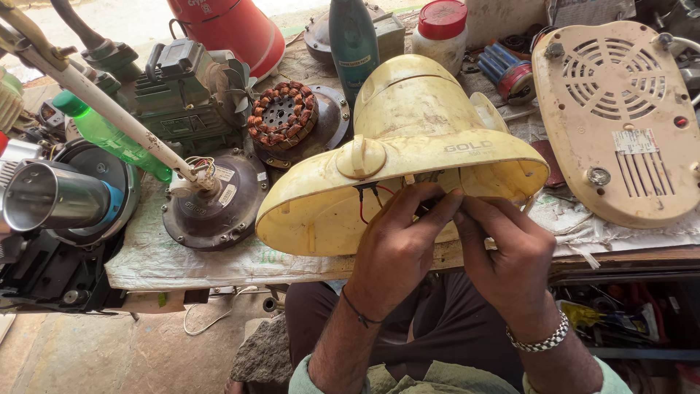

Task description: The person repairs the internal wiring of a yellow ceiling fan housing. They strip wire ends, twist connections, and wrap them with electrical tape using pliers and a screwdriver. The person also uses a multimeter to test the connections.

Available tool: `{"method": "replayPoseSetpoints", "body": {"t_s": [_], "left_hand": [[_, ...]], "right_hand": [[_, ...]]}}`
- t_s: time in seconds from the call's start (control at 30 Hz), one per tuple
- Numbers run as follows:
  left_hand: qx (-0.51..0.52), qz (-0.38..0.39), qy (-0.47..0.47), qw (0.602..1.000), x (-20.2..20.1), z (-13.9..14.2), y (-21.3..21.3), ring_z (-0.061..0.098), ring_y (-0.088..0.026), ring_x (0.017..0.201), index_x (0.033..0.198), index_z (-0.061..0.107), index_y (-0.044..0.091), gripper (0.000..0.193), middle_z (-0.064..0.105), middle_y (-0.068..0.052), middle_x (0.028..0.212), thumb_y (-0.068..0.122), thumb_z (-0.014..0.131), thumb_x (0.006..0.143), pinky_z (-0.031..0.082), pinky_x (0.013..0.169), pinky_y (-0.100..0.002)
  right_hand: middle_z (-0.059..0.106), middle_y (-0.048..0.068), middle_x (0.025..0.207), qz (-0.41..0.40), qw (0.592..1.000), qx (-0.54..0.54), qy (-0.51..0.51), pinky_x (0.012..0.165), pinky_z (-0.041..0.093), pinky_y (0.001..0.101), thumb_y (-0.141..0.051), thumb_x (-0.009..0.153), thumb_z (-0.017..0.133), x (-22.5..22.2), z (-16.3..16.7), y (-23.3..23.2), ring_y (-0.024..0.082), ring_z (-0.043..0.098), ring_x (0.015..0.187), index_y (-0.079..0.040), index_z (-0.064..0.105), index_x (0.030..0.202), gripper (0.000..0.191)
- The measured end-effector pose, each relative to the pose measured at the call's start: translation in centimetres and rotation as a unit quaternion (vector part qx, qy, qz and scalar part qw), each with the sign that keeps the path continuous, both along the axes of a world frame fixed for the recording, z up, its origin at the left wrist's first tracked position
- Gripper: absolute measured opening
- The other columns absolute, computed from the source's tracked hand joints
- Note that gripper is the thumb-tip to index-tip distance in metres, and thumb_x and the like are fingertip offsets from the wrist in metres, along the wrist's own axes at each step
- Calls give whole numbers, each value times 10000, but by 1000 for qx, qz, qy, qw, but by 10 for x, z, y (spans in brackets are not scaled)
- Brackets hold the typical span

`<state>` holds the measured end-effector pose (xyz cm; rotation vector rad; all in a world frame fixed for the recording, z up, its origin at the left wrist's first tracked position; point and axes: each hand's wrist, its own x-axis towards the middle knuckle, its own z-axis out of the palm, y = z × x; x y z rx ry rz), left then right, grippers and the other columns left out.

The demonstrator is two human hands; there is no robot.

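fingertips [437,203]: hidden inside the housing [408,146]
bucket [233,29]: top cut off at the far edge
base plate [620,117]: right side cut off

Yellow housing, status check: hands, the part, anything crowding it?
Left hand and right hand both fingering wires inside yellow housing. Housing tipped on its side on workbench edge. Motor stator and cream base plate close beside it.

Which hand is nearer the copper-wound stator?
Left. The left hand is at the cream appliance housing, just right of and below the stator; the right hand is farther right.
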<state>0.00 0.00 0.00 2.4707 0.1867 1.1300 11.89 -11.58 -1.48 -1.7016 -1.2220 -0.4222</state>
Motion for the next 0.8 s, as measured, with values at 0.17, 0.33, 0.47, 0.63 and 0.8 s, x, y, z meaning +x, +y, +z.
{"method": "replayPoseSetpoints", "body": {"t_s": [0.17, 0.33, 0.47, 0.63, 0.8], "left_hand": [[-27, -7, -54, 998, -2, 0, 3, 726, -287, 1038, 1206, 722, 63, 360, 693, -104, 1160, -88, 699, 880, 612, 889, -378], [-30, -18, -74, 997, -2, 1, -2, 727, -293, 1033, 1145, 724, 55, 324, 702, -105, 1143, -93, 700, 858, 610, 879, -379], [-30, -4, -66, 997, -3, 4, -1, 725, -296, 1022, 1150, 731, 63, 339, 702, -97, 1128, -98, 700, 854, 608, 872, -382], [-39, -1, -62, 997, -6, 5, 1, 723, -298, 1023, 1152, 724, 53, 358, 698, -104, 1129, -105, 691, 832, 608, 880, -386], [-22, 2, -62, 998, -6, 3, 0, 731, -298, 1029, 1121, 733, 60, 324, 707, -105, 1139, -101, 708, 841, 611, 883, -380]], "right_hand": [[673, 116, 772, 190, 871, 17, 452, 461, 462, 252, -83, 1029, 577, 18, -26, -5, 133, 627, 562, 53, 697, 988, 186], [664, 82, 732, 254, 864, 47, 433, 468, 440, 251, -70, 1081, 576, 25, -41, -5, 113, 548, 535, 6, 660, 1015, 130], [726, 88, 831, 98, 976, 16, 191, 565, 540, 272, -23, 1037, 618, 11, -26, -4, 124, 680, 679, 4, 651, 1152, 123], [749, 154, 964, -4, 1000, 26, -14, 669, 583, 333, -23, 938, 748, -7, -8, 2, 177, 740, 811, 5, 681, 1105, 183], [719, 88, 773, 129, 921, -12, 366, 502, 501, 265, -132, 990, 640, 1, -16, 1, 146, 658, 596, -1, 689, 1007, 141]]}}
